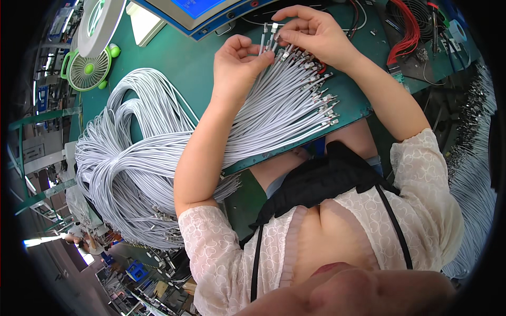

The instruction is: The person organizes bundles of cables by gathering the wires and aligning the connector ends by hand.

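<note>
A thick bundle of light-grey cables point(274, 105) lies across the green table, its connector-tipped ends fanned out to the right. At the far end of the fan, my left hand point(240, 63) is closed in a pinch round a few cable ends point(262, 38), which stand up from its fingers. My right hand point(316, 37) reaches in from the right, thumb and forefinger pinched at a cable end beside a white connector point(274, 28). Its fingertips are close to those of my left hand. The exact contact there is small and partly hidden by the fingers.
The cables loop in a large coil point(113, 152) at the left, hanging over the table edge. A blue-framed instrument point(205, 23) stands at the back, with a green fan point(87, 69) and ring lamp point(97, 26) to its left. Red wires point(406, 31) lie at the right.
</note>
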A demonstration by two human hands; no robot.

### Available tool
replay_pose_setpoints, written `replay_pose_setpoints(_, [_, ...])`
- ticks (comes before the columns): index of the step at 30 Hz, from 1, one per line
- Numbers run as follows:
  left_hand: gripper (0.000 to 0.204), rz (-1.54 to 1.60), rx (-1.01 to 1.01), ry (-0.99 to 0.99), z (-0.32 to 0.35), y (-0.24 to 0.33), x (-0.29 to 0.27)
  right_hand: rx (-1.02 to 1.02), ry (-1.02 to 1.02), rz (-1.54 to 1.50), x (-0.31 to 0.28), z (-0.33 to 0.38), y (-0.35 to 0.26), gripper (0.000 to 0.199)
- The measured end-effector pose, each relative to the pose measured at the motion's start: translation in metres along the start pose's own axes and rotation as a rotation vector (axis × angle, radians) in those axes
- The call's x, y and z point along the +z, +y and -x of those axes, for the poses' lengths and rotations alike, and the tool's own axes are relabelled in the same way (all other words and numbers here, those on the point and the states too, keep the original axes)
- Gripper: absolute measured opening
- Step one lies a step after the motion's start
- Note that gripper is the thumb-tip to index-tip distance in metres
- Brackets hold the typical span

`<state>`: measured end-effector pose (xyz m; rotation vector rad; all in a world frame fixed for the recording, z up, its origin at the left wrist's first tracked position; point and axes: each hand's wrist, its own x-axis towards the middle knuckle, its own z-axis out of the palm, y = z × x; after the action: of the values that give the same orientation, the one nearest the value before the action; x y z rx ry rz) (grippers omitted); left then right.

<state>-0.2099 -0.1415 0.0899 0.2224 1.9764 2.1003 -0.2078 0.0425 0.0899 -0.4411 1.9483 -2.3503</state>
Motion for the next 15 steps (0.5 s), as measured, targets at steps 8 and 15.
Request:
replay_pose_setpoints(8, [0.023,0.021,-0.044,-0.06,0.0003,0.0047,-0.0002,0.014,0.002,0.089,-0.0048,0.0005,-0.0005,0.022])
replay_pose_setpoints(15, [0.02,-0.091,-0.043,-0.091,0.0009,0.0037,-0.0001,0.007,0.041,0.037,-0.0058,0.0001,-0.0001,0.023])
